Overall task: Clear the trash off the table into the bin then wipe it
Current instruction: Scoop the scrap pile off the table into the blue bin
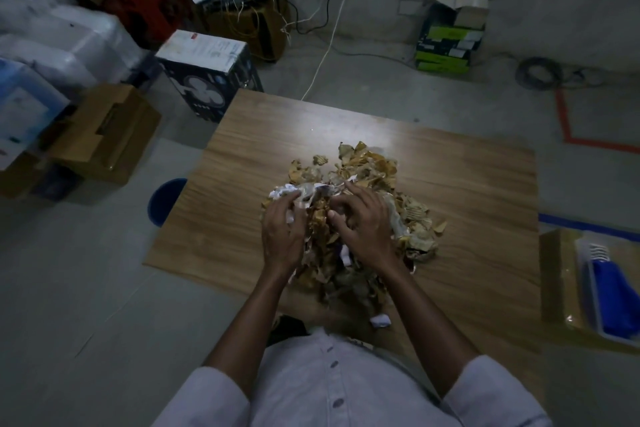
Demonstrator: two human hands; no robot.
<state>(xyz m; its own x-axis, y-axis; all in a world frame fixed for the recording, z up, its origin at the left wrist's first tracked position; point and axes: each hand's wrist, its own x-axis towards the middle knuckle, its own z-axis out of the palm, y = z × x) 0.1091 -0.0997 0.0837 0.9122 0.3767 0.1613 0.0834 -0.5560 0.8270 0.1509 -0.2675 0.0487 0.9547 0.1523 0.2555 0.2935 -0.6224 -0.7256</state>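
Fingers [289, 201] curl into trash pile [367, 166]; basket [597, 251] holds blue cloth [613, 302].

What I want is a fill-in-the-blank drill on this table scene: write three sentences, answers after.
1. The number of hands gripping the trash pile on the table is ____: the left hand and the right hand.
2. The bin on the floor is coloured ____.
3. By the person's own sides, the bin stands at the table's ____ edge.
Missing words: two; blue; left.
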